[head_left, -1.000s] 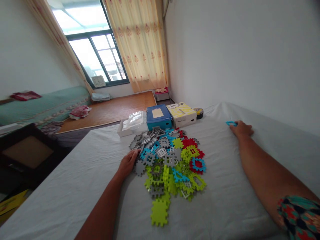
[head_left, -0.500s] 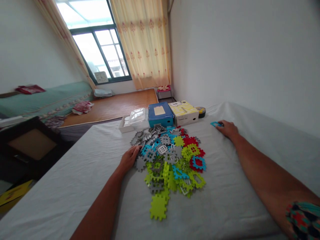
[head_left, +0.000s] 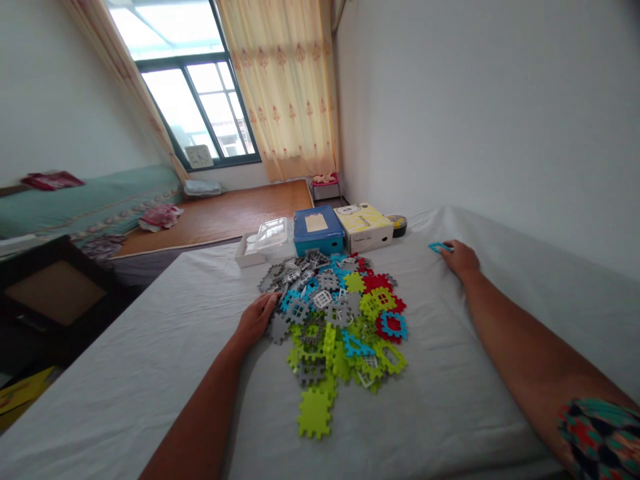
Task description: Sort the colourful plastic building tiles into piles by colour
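In the head view my right hand is closed on a blue toothed building tile with an open middle, low over the sheet at the far right. My left hand lies at the left edge of a heap of interlocking plastic tiles, its fingers stretched out against grey pieces. A grey tile is beside its fingertips. The heap mixes grey, white, blue, red and green pieces. A solid green tile lies at its near end, and a blue frame tile at its right side.
Behind the heap stand a blue box, a yellow and white box and a white tray with a clear plastic container. A dark and yellow object is behind the boxes. The pale sheet rises against the right wall.
My right hand has shifted slightly, and the blue tile in it is now turned to a flatter, more edge-on angle. My left hand stays by the heap. The view has moved a little.
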Demonstrator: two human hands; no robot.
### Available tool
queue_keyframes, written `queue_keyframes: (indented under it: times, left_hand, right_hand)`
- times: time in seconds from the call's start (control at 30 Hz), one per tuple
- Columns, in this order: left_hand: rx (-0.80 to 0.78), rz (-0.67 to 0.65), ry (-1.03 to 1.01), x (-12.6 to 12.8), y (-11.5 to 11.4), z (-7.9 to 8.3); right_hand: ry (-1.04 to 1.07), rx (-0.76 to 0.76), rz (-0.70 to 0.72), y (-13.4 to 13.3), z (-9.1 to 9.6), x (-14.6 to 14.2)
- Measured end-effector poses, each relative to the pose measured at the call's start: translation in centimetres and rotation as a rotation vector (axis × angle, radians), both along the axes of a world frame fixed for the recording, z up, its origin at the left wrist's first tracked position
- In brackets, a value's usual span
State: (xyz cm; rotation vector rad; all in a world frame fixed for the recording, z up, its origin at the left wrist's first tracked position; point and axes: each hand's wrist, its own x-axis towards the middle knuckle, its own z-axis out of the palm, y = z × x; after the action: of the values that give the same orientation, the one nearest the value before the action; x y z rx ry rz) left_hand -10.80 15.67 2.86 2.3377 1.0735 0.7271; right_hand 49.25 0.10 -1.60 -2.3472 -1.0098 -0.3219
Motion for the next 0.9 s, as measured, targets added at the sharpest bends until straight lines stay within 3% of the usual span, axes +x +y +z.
queue_keyframes:
  times: [0.17, 0.23, 0.3, 0.37, 0.43, 0.5, 0.57, 0.7, 0.9]
  left_hand:
    - [-0.012, 0.000, -0.004, 0.0, 0.0, -0.1]
    - [-0.012, -0.006, -0.008, 0.0, 0.0, -0.1]
    - [-0.015, -0.009, -0.010, 0.0, 0.0, -0.1]
    - [-0.017, -0.008, -0.011, 0.0, 0.0, -0.1]
    - [-0.017, -0.007, -0.013, -0.1, 0.1, -0.1]
    - [-0.022, -0.009, -0.012, -0.1, 0.1, -0.1]
    - [-0.027, -0.015, -0.013, -0.2, 0.1, -0.1]
    - [-0.029, -0.020, -0.015, -0.2, -0.1, 0.0]
    - [-0.040, -0.018, -0.012, -0.1, -0.2, 0.2]
  right_hand:
    - [0.014, -0.064, -0.007, -0.1, 0.2, -0.5]
    - [0.002, -0.084, -0.059, 0.3, 1.0, -1.3]
    - [-0.005, -0.046, -0.018, 1.0, 2.2, -2.9]
    - [0.068, 0.010, 0.183, 2.1, 3.7, -5.5]
    - [0.244, 0.016, 0.490, 3.3, 5.0, -8.9]
    - [0.407, -0.037, 0.778, 4.1, 5.9, -12.5]
    - [0.489, -0.136, 0.974, 4.5, 6.4, -15.4]
    - [0.622, -0.328, 1.138, 4.1, 7.0, -17.7]
    - [0.921, -0.267, 1.225, 2.8, 8.9, -17.9]
